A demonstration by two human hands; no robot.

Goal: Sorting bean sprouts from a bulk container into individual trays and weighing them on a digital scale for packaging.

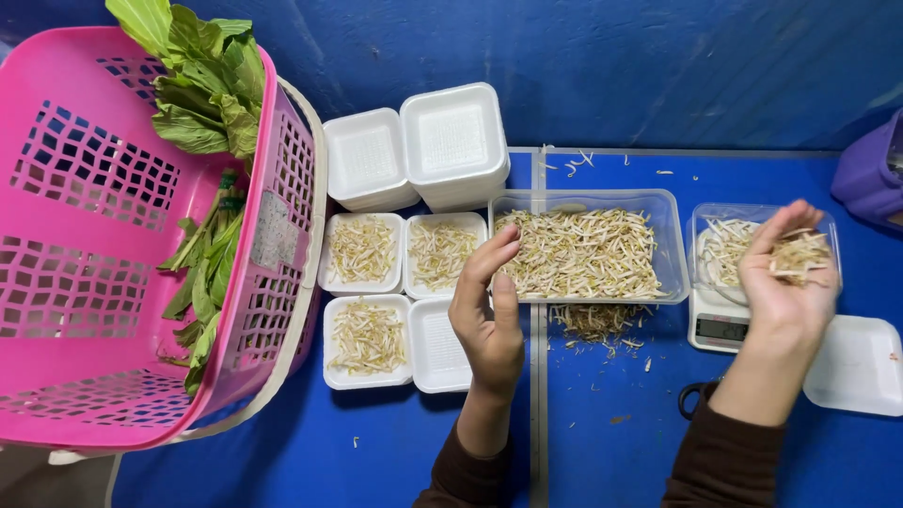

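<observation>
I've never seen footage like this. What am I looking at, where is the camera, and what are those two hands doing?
There is one picture, from a camera on a person's head, looking down at a blue table. No machine here, just two bare hands. The right hand holds a bunch of bean sprouts over a clear tub sitting on a small scale. The left hand rests at the edge of a big clear container of sprouts. Beside it lie white foam trays, some filled, one empty, with spare stacks behind. A pink basket of leafy greens stands at the left.
</observation>
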